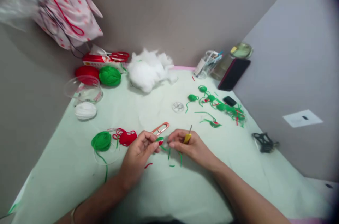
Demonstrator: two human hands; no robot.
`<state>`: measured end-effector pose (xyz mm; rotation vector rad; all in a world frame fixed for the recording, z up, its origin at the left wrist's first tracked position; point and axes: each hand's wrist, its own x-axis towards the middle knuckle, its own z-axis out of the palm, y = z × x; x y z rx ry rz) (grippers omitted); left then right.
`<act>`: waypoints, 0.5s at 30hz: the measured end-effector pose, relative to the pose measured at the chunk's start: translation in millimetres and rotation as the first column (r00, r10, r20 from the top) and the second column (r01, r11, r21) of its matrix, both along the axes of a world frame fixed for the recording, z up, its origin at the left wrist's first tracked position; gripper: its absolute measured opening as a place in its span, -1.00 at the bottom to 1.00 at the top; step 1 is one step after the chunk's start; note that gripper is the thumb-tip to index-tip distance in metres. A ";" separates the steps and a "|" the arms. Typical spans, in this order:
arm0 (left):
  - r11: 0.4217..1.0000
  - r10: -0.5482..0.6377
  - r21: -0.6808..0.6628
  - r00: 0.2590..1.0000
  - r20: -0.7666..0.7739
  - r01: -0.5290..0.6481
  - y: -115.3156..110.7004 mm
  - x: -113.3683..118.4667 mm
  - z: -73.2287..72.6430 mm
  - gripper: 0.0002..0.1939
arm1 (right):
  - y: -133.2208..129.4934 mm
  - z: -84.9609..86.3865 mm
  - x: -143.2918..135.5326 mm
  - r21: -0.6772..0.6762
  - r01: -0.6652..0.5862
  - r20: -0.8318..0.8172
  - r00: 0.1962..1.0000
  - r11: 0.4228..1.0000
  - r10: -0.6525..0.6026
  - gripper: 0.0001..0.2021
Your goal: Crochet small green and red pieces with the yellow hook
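Between the fingertips of my left hand (143, 146) is a small green, white and red crocheted piece (160, 140). My right hand (185, 144) is closed around a yellow-handled crochet hook (188, 137), its metal tip pointing up and away from the piece. Thumb and forefinger of that hand pinch close beside the work; whether a strand is between them is too small to tell. Green yarn tails (169, 153) hang below my hands. Just beyond my left fingers lies an orange thread snipper (161, 128). Red yarn (126, 137) lies loosely bundled left of that hand.
Green yarn (101, 141) lies at left, near a white ball (85, 110) and clear plastic tub (92, 94). White stuffing (149, 70) sits at the back. Small green crocheted pieces (192, 97) and yarn scraps (237, 114) lie right, before a leaning phone (234, 74).
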<state>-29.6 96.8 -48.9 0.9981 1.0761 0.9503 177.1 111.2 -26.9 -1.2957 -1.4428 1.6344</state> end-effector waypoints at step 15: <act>0.975 -0.054 0.206 0.990 -0.133 0.081 -9.2 -1.8 -3.2 -0.87 | -25.9 -15.2 -11.0 -0.077 0.166 0.018 0.986 0.983 -0.165 -0.62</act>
